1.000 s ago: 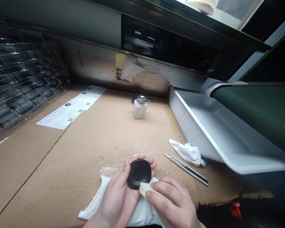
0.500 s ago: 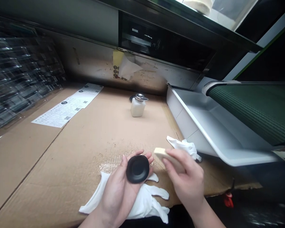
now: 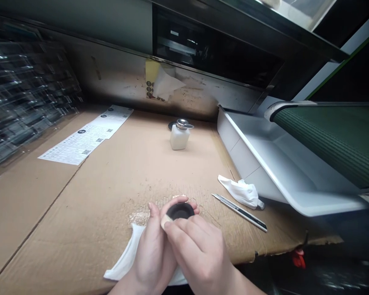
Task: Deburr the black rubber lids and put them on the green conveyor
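Observation:
My left hand [image 3: 153, 246] is curled around a small black rounded disc [image 3: 181, 211] and holds it just above the cardboard-covered bench [image 3: 89, 192]. My right hand [image 3: 197, 250] lies over the left one and pinches a small cream-coloured block [image 3: 165, 221] against the disc's near edge. Most of the disc is covered by my right fingers. A white glove [image 3: 126, 260] lies flat under both hands.
A utility knife [image 3: 240, 211] and a crumpled white cloth [image 3: 241, 191] lie to the right. Behind stands a white dispenser bottle with a metal top [image 3: 179, 135]. Printed sheets [image 3: 86, 135] lie at the back left, a white tray [image 3: 283, 168] and green conveyor belt [image 3: 332, 139] at right.
My right hand swung out to the right with the cream block, then came back over the left hand and set the block on the disc's near edge.

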Available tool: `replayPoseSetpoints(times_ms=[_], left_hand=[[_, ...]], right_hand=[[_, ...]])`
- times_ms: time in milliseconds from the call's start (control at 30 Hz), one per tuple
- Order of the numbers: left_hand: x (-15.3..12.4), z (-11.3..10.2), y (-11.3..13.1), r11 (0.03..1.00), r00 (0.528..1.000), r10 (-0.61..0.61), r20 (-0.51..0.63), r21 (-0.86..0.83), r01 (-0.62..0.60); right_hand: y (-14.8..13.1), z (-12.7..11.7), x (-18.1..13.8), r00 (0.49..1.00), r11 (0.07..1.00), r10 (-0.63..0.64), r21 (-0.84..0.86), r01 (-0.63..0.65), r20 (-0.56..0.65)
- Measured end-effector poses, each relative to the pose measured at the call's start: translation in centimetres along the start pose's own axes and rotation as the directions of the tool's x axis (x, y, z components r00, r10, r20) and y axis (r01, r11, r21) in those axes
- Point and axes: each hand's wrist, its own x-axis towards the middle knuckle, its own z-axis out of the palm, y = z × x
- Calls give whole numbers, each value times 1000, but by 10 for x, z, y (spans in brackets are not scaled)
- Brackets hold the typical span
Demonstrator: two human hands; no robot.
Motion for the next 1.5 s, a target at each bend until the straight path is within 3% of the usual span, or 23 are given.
replayPoseSetpoints(times_ms=[233,467,533,633,800,933,1033,1100,1267,1500], left_hand=[[-2,4,0,1000,999,3,-46,-25,-4],[-3,9,2,999,994,16,-106,35,-13],[-1,9,2,999,994,19,-105,29,-16],[1,8,1,1000,998,23,-66,8,-22],[2,6,2,1000,1000,29,0,-11,-29],[0,7,2,999,999,36,-12,-1,-37],[0,8,1,999,999,33,-26,16,-32],[0,8,1,999,999,36,-20,19,-36],[-1,8,3,999,998,48,-45,17,-47],[-4,9,4,998,995,58,-83,4,-58]], right_hand=[[4,0,10,999,997,30,-66,-32,-32],[-7,-19,-13,991,990,-133,-48,134,28],[-2,-31,-16,994,996,-94,-6,94,48],[8,-42,-13,995,994,96,61,-94,-19],[6,-24,-2,957,951,286,140,-275,-59],[-5,-8,-3,960,952,278,145,-271,-32],[-3,-21,-7,981,969,181,161,-189,64],[9,-37,-11,983,977,164,121,-173,80],[48,-55,-25,956,939,272,-189,-288,-108],[43,-34,-44,975,963,196,-209,-172,101]])
